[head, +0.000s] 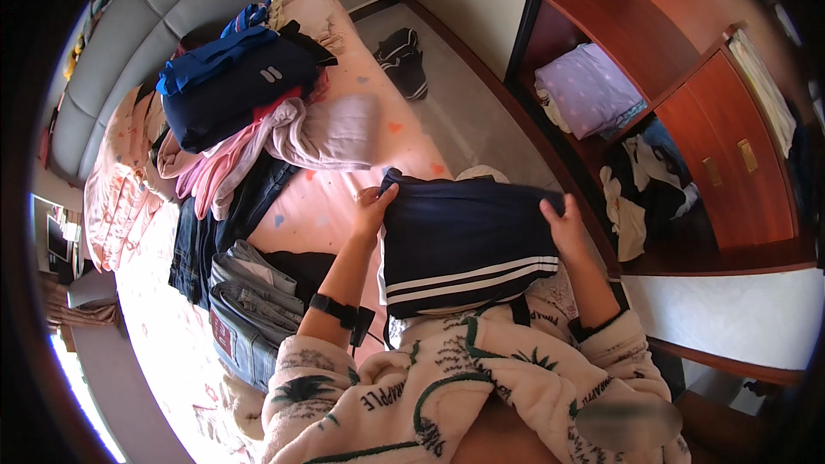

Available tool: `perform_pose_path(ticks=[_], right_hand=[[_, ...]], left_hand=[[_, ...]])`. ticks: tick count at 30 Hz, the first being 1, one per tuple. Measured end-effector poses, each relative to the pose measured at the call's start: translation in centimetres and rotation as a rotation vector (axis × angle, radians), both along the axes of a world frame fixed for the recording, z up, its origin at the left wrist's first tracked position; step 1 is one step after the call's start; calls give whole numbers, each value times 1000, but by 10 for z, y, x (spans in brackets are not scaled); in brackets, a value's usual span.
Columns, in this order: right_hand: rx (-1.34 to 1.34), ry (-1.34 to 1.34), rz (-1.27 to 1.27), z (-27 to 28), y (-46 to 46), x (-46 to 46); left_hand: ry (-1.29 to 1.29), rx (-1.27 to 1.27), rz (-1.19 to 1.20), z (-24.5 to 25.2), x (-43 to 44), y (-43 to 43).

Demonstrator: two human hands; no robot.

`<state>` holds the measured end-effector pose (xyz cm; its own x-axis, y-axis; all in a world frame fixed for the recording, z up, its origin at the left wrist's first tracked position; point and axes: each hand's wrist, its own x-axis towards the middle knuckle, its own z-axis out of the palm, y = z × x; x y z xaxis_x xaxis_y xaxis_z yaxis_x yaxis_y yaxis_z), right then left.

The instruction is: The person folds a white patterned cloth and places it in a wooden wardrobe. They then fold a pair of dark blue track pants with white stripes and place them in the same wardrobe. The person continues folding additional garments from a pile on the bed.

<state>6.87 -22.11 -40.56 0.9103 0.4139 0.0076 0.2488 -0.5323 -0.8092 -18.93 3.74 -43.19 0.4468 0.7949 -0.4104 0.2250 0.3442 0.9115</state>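
A navy garment (470,229) with two white stripes along its lower edge is stretched out in front of my body. My left hand (376,206) grips its upper left corner between thumb and fingers. At the upper right corner, my right hand (567,222) pinches the cloth in the same way. The garment hangs flat between both hands, beside the edge of the bed, and its lower edge lies near my lap. Whether it is folded or a single layer, I cannot tell. A black band (335,310) sits on my left wrist.
Folded clothes (225,100) are heaped on the pink bed (309,200), with folded jeans (251,309) nearer to me. A dark striped garment (403,64) lies on the floor. To the right stands a reddish wooden wardrobe (725,174) holding lilac bedding (586,90) and crumpled clothes (651,174).
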Motion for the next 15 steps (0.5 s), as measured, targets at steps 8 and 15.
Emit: perform_pose_path(ticks=[8, 15], right_hand=[[228, 711, 25, 1, -25, -20], [311, 818, 217, 17, -46, -14]], left_hand=[[-370, -555, -81, 15, -14, -14], [-304, -416, -124, 20, -21, -22]])
